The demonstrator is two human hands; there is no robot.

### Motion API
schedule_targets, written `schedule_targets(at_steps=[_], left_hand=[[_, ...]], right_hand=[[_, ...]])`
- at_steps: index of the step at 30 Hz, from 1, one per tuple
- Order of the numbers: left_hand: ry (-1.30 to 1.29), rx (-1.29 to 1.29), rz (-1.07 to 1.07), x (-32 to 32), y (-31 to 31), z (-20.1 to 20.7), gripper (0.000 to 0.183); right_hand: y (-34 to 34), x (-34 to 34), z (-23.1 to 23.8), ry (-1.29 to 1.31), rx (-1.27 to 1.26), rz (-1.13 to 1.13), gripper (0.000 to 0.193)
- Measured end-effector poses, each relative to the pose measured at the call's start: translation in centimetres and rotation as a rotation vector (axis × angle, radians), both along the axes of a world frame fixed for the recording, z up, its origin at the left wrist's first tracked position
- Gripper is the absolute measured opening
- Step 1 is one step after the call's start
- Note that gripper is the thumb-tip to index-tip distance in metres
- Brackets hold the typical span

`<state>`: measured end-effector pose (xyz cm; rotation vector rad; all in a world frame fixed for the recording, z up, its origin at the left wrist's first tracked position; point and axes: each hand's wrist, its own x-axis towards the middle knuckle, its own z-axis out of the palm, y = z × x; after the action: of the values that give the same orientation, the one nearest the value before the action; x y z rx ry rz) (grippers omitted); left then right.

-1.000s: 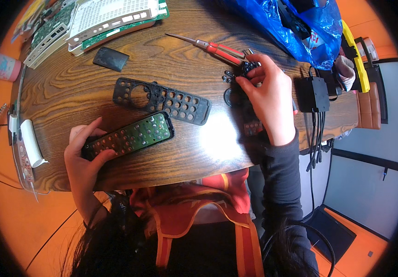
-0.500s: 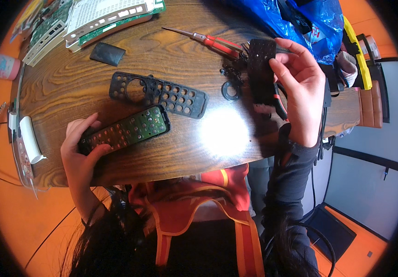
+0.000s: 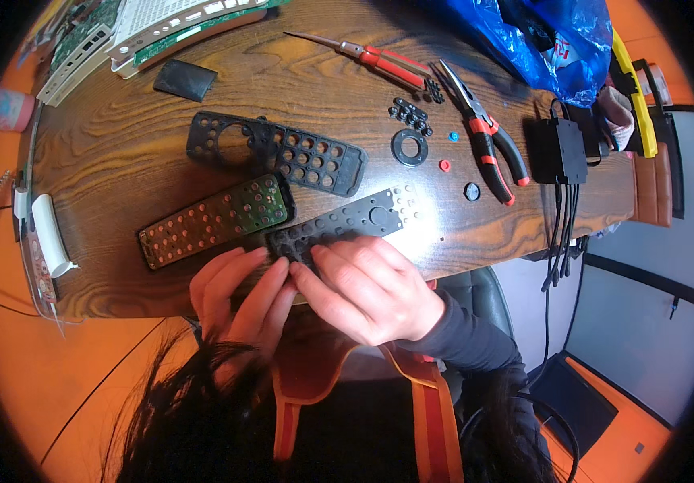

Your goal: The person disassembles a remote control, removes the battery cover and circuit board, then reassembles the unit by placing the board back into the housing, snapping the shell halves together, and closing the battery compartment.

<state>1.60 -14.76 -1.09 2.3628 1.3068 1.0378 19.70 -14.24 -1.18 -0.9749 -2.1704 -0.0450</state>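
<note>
Head camera: both bare hands work at the near side of the brown wooden bench [image 3: 161,169], and clock directions are counted from the dark keypad mat [image 3: 339,228]. This mat is over the near part of the bench, its far end pointing between two and three o'clock; whether all of it rests on the wood, I cannot tell. The right hand [image 3: 371,290], at half past five, has its fingers bent and pinching the near-left end of the mat. The left hand [image 3: 238,294], at eight o'clock, brings its curled fingers against the same end, but I cannot tell if they also grip it.

At nine o'clock, just beside, lies the green circuit board [image 3: 216,219] in a dark shell. Between ten and eleven is the black perforated frame [image 3: 302,158], and farther the small dark cover [image 3: 186,80]. The red-handled screwdriver [image 3: 391,68] is at twelve, its tip toward ten. At one o'clock are the black ring [image 3: 397,153] and, beyond it, the black button cluster [image 3: 411,117]. At two are the red button [image 3: 444,166] and the open pliers [image 3: 486,145]; the round black cap [image 3: 472,191] lies a little lower, toward three.
</note>
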Motion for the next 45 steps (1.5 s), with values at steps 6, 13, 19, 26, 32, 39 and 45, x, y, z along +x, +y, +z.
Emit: schedule_targets(at_steps=[6,13,19,26,32,39,45], left_hand=[[0.038,-0.013,-0.082,-0.3,0.4,-0.5,0.032],[-0.023,-0.025,-0.108,-0.4,0.3,-0.8,0.029],[-0.131,-0.187,-0.103,-0.7,0.1,-0.5,0.026],[-0.206,-0.007,-0.127,-1.5,0.2,-1.0,0.026],[-0.225,0.019,-0.145,-2.5,-0.2,-1.6,0.029],[-0.423,0.139,-0.051,-5.3,1.3,0.1,0.02],[-0.508,-0.293,0.263,-7.6,2.7,1.6,0.014]], right_hand=[[-1.4,0.9,-0.9,0.035,-0.066,0.05,0.026],[-2.5,5.9,-0.3,0.094,-0.148,-0.212,0.022],[-2.8,6.2,0.1,0.048,-0.248,-0.277,0.034],[-1.4,5.2,0.2,-0.071,-0.272,-0.271,0.038],[-0.7,4.8,0.1,-0.039,-0.266,-0.278,0.032],[-0.1,2.4,2.3,0.569,-0.566,-0.136,0.013],[3.8,-1.1,3.5,0.796,-0.912,-0.223,0.022]])
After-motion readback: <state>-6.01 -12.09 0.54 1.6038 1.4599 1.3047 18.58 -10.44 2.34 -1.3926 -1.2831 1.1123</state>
